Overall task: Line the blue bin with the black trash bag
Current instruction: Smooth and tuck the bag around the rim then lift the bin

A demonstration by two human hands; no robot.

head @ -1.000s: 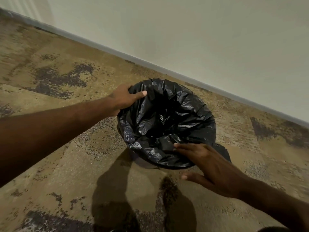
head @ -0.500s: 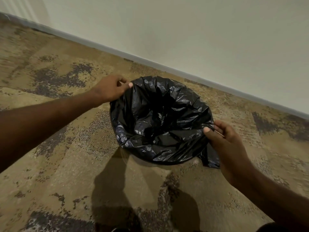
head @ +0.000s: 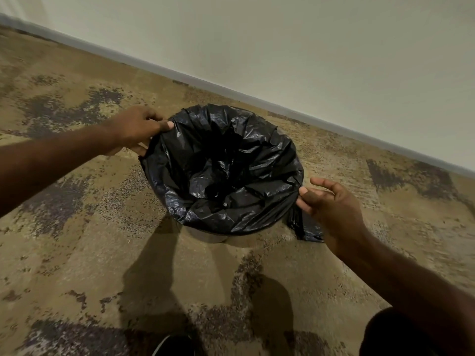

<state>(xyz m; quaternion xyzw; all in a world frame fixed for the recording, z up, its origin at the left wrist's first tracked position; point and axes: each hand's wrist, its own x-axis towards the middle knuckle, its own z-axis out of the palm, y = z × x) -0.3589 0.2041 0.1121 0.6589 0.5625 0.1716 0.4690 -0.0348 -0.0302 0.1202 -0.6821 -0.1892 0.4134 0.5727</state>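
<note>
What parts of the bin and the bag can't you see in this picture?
Head view only:
- The bin: only a sliver of wall shows below the black bag, which hides its rim and colour.
- The bag's bottom: too dark to see.
- The left hand fingertips: tucked behind the bag's edge.
- A loose flap of bag: partly behind the right hand.
- A shoe: cut off by the bottom edge.

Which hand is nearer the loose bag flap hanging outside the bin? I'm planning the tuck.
Right. The right hand pinches the crinkled black plastic trash bag just above that flap; the left hand grips the opposite rim.
</note>
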